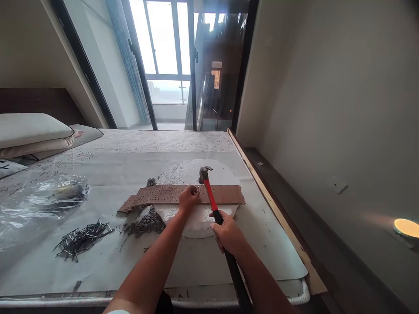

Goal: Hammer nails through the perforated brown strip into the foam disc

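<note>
My left hand [189, 198] rests on a perforated brown strip [222, 194] and pinches what looks like a small nail [198, 190] upright among its holes. My right hand [228, 233] grips the black and red handle of a claw hammer [211, 196], whose steel head [204, 173] is raised just beyond the strip. Beneath the strip lies a white foam disc [199, 229]. Crumbled grey material [145, 222] is heaped by its near left edge. Several loose dark nails [81, 239] lie in a pile to my left.
A crumpled clear plastic bag [42, 200] lies at the left on a paper-covered mattress [163, 270]. Pillows [31, 135] are stacked at the far left. A wooden strip [278, 209] and a wall [327, 96] bound the right side; a glazed door stands ahead.
</note>
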`<state>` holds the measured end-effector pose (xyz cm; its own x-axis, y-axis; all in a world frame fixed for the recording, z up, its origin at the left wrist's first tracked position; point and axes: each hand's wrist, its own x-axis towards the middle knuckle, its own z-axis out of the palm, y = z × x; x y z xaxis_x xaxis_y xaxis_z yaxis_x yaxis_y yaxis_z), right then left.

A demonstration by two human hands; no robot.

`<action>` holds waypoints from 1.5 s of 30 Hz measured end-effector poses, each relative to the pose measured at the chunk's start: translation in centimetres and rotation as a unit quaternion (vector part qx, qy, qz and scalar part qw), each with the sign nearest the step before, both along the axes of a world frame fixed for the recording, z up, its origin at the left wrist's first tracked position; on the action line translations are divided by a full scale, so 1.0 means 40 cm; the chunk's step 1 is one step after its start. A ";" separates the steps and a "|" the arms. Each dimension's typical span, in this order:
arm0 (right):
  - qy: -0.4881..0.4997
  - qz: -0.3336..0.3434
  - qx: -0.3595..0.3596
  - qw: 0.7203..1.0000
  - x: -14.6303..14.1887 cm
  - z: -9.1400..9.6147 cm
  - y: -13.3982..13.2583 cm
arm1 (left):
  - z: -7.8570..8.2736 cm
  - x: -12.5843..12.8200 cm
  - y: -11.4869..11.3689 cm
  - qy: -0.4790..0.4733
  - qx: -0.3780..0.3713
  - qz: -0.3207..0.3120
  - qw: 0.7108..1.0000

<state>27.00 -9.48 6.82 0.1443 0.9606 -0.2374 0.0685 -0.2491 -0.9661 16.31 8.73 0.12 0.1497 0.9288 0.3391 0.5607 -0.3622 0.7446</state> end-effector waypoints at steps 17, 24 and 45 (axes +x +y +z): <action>-0.033 0.002 -0.052 0.998 -0.002 0.016 0.011 | -0.015 0.004 -0.005 0.066 0.000 0.033 0.997; -0.055 -0.001 -0.020 0.998 -0.002 0.035 0.005 | -0.016 0.003 -0.008 0.076 0.007 0.025 0.997; -0.105 0.009 -0.067 0.992 -0.025 0.028 0.017 | -0.023 -0.004 -0.008 0.099 0.009 0.031 0.995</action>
<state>26.02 -8.79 7.96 0.1868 0.9255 -0.3295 0.2709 -0.3709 -0.8883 16.14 8.40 -0.81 0.1573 0.9327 0.3244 0.7179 -0.3336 0.6110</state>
